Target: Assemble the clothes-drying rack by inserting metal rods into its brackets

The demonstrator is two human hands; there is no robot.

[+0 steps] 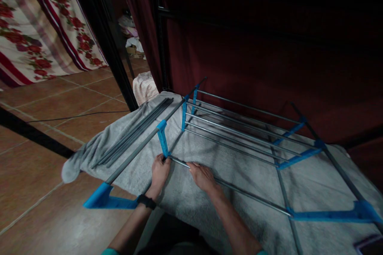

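A rack of grey metal rods and blue plastic connectors (163, 137) lies on a grey cloth (215, 155) on the floor. My left hand (159, 172) is closed around the end of a thin metal rod (239, 189) right where it meets a blue connector. My right hand (202, 175) grips the same rod a little further to the right. The rod runs right to another blue connector (329, 214). Several more rods (236, 135) sit fitted between blue side pieces behind my hands.
A bundle of loose dark rods (134, 131) lies on the cloth's left part. A dark red fabric wardrobe wall (269, 59) stands behind. Brown floor tiles (60, 111), a black frame post (110, 48) and a flowered curtain (36, 28) are to the left.
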